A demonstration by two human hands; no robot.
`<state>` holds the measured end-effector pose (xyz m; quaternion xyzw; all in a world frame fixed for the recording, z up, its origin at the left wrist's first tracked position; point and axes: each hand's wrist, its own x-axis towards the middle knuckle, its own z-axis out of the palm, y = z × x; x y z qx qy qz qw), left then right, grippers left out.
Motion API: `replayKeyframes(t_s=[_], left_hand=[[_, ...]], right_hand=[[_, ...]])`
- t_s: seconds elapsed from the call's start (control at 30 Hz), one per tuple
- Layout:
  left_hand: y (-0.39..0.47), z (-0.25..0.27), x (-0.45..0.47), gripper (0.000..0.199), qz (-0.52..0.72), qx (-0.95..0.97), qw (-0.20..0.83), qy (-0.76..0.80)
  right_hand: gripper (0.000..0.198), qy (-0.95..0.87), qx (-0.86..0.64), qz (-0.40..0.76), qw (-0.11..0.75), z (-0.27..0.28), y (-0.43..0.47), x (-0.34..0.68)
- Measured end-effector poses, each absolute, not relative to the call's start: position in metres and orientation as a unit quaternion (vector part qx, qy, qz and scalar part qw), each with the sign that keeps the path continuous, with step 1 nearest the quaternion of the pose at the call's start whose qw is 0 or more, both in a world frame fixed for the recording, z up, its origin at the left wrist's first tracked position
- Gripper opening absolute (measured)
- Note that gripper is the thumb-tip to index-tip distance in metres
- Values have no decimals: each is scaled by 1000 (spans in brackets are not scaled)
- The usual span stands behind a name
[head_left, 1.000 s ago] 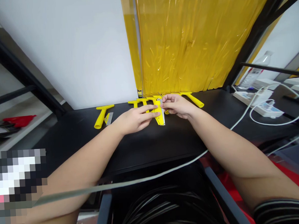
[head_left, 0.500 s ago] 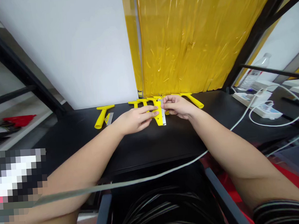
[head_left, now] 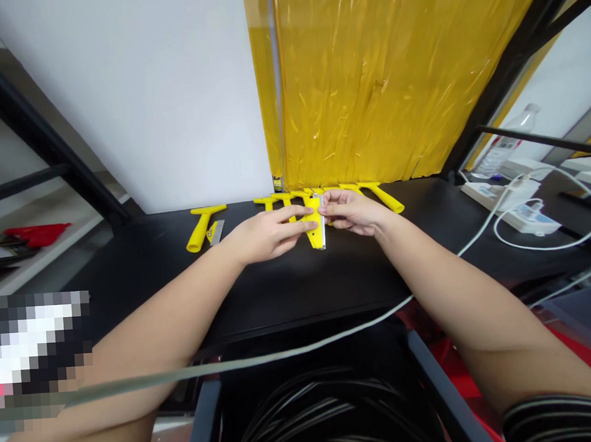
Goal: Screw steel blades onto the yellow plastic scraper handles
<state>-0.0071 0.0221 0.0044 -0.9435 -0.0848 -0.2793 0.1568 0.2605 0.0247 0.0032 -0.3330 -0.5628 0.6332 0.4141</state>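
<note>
Between my two hands, above the black table, is a yellow scraper head (head_left: 315, 234) with a silver metal strip (head_left: 323, 229) along its right side. My left hand (head_left: 271, 236) is closed on the yellow part, its fingers laid across it from the left. From the right, my right hand (head_left: 347, 211) pinches the metal strip near its upper end. Behind my hands several yellow scraper handles lie in a row, partly covered by my fingers. To the left are a yellow handle (head_left: 203, 228) and a small yellow piece with a metal blade (head_left: 217, 233).
A white cable (head_left: 333, 339) runs across in front of the black table (head_left: 280, 295). Power strips (head_left: 523, 214) and a clear bottle (head_left: 508, 141) stand at the right. A white panel (head_left: 168, 109) and yellow plastic curtain (head_left: 377, 76) rise behind the table.
The yellow piece and its metal strip have turned slightly, so the strip looks narrower. Both hands keep nearly the same place and grip.
</note>
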Motion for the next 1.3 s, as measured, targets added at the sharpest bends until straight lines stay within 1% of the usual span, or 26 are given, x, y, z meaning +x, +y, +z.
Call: replayKeyframes(t_s=[0.27, 0.43, 0.53, 0.63, 0.93, 1.07, 1.3], left_hand=[[23, 3, -7, 40, -293, -941, 153, -80], [21, 4, -5, 37, -294, -938, 168, -75], [20, 5, -4, 34, -292, -939, 170, -71], [21, 5, -4, 34, -290, -938, 175, -73], [21, 5, -4, 33, -280, -938, 186, -78], [22, 4, -5, 31, -287, -937, 186, -78], [25, 2, -8, 35, -285, -939, 165, -97]], right_hand=[[41, -570, -333, 635, 402, 5, 23, 259], [30, -577, -336, 634, 390, 9, 21, 259], [25, -578, -340, 625, 398, 9, 22, 260], [24, -579, -340, 615, 413, 9, 23, 260], [36, -552, -356, 595, 463, 7, 24, 256], [40, -569, -367, 590, 439, 5, 23, 257], [45, -599, -360, 594, 400, 6, 21, 260]])
